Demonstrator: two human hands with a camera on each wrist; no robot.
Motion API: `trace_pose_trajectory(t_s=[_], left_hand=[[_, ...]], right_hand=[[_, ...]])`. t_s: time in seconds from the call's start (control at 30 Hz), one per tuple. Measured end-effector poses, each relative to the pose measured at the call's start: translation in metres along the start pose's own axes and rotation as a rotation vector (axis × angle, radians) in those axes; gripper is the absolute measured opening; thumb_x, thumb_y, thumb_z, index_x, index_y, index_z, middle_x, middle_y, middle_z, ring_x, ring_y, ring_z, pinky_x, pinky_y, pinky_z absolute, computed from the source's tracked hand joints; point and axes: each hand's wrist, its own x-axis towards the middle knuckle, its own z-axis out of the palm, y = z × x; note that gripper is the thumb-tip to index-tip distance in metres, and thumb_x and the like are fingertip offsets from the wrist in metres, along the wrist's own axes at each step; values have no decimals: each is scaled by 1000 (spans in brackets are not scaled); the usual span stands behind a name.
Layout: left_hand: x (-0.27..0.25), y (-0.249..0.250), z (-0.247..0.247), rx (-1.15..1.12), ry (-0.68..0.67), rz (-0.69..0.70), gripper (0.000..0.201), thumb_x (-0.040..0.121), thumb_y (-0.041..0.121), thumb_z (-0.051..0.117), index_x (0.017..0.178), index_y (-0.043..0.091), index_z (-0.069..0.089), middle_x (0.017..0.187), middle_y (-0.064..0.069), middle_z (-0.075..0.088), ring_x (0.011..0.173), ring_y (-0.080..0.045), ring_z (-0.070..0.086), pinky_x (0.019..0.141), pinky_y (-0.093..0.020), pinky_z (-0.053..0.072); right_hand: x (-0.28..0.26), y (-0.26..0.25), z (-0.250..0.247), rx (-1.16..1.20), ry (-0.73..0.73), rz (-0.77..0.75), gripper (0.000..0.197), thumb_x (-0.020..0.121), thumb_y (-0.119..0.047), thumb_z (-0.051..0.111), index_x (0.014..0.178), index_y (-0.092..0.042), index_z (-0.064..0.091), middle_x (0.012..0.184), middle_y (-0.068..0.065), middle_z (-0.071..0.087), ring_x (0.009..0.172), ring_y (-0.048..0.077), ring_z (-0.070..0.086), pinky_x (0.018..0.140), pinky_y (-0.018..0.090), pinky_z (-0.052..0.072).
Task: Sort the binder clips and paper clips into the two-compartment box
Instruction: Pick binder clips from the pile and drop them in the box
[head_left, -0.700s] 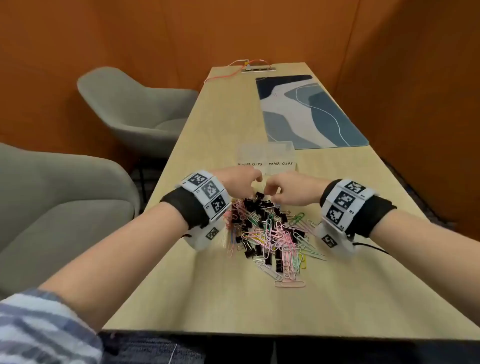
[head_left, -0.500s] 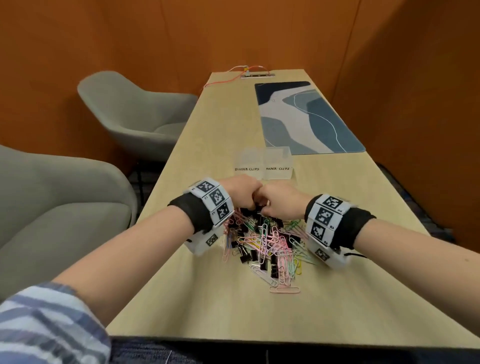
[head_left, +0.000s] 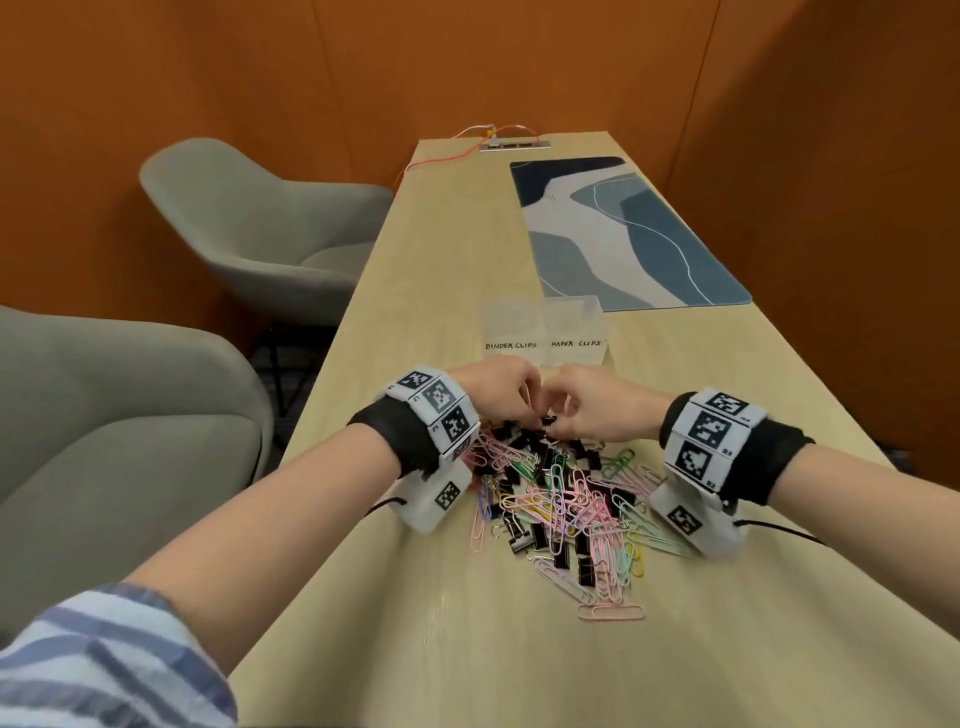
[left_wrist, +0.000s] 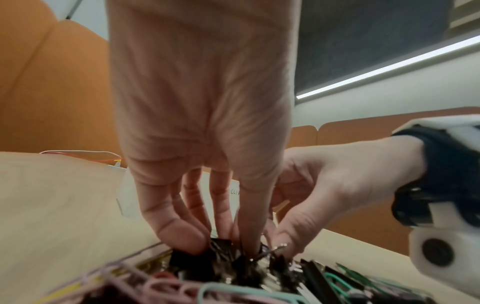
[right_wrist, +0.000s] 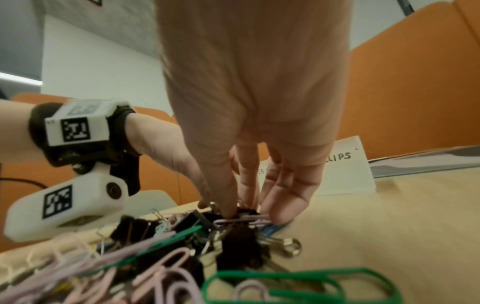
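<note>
Your hands have dropped from the raised, knuckles-together pose of a moment ago into the far edge of the pile (head_left: 561, 499) at centre frame. Your left hand (head_left: 498, 392) is pinching a black binder clip (left_wrist: 217, 245); your right hand (head_left: 587, 405) is curling its fingertips onto clips, though I cannot tell what it is holding. I judge picking is starting. The box (head_left: 545, 332), just above, is looking empty. The table (head_left: 415, 291) is running up to orange walls (head_left: 208, 78), with grey chairs (head_left: 249, 228) at left.

A long wooden table (head_left: 415, 291) is holding a heap of colored paper clips (head_left: 566, 512) and black binder clips (head_left: 540, 538), lying just under the fingers. A clear two-part box (head_left: 545, 332) is sitting just past the fingertips. A blue mat (head_left: 618, 234) is lying farther beyond them.
</note>
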Motion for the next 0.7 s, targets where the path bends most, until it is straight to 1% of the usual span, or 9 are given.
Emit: trace_pose_trajectory(t_s=[0.1, 0.17, 0.27, 0.37, 0.43, 0.47, 0.53, 0.63, 0.7], left_hand=[[1, -3, -1, -10, 24, 0, 24, 80, 19, 71, 100, 8, 65, 86, 1, 61, 79, -15, 57, 70, -24, 45], [1, -3, -2, -18, 31, -9, 21, 81, 14, 67, 101, 8, 65, 86, 0, 60, 80, -16, 55, 71, -25, 44], [-1, -1, -2, -37, 22, -9, 19, 82, 8, 65, 101, 7, 66, 85, -1, 61, 78, -16, 56, 70, -27, 46], [-3, -1, -2, -117, 4, -24, 20, 83, -2, 58, 100, 5, 65, 87, -4, 62, 66, -12, 57, 59, -21, 49], [-7, -1, -3, -181, -16, -45, 24, 85, -6, 52, 104, 2, 63, 92, -6, 61, 61, -7, 56, 51, -15, 50], [-8, -1, -5, -192, -15, -51, 25, 86, -5, 51, 107, 3, 63, 96, -7, 61, 63, -7, 56, 54, -16, 52], [-8, -2, -9, -146, 12, -53, 28, 88, 1, 52, 114, 7, 63, 107, -9, 63, 77, -14, 57, 67, -22, 50], [-10, -1, -16, -68, 31, -75, 34, 89, 1, 46, 116, 10, 64, 115, -8, 66, 87, -17, 58, 78, -24, 46], [-12, 0, -20, -36, 34, -103, 40, 87, -4, 40, 112, 11, 66, 110, -7, 70, 99, -20, 63, 83, -25, 47]], right_hand=[[3, 1, 4, -37, 28, -36, 17, 80, -23, 67, 94, -15, 62, 98, 3, 62, 86, 18, 56, 74, 28, 43], [5, 1, 4, -26, 38, -46, 8, 81, -19, 66, 84, -19, 58, 89, -2, 61, 81, 15, 55, 70, 24, 40], [5, -1, 6, -56, 53, -71, 12, 79, -11, 62, 74, -20, 55, 80, -4, 58, 76, 15, 54, 68, 24, 39], [4, -1, 5, -29, 73, -67, 14, 80, -6, 55, 76, -19, 57, 76, -2, 60, 74, 17, 55, 67, 26, 42], [4, 2, 2, 9, 100, -35, 21, 81, -3, 49, 84, -20, 62, 73, -1, 60, 74, 18, 55, 70, 28, 45], [4, 5, 0, 9, 107, -15, 26, 81, -2, 47, 91, -18, 65, 73, -1, 60, 76, 17, 55, 70, 27, 44], [1, 9, -3, 27, 123, 21, 33, 83, 1, 42, 98, -13, 68, 78, 0, 60, 78, 17, 55, 72, 26, 44], [-3, 13, -7, 339, 167, 100, 34, 87, 5, 35, 89, -9, 66, 88, 11, 65, 74, 24, 67, 71, 37, 57], [-6, 16, -10, 596, 192, 209, 35, 88, 6, 32, 81, -9, 63, 81, 15, 65, 60, 22, 65, 61, 30, 55]])
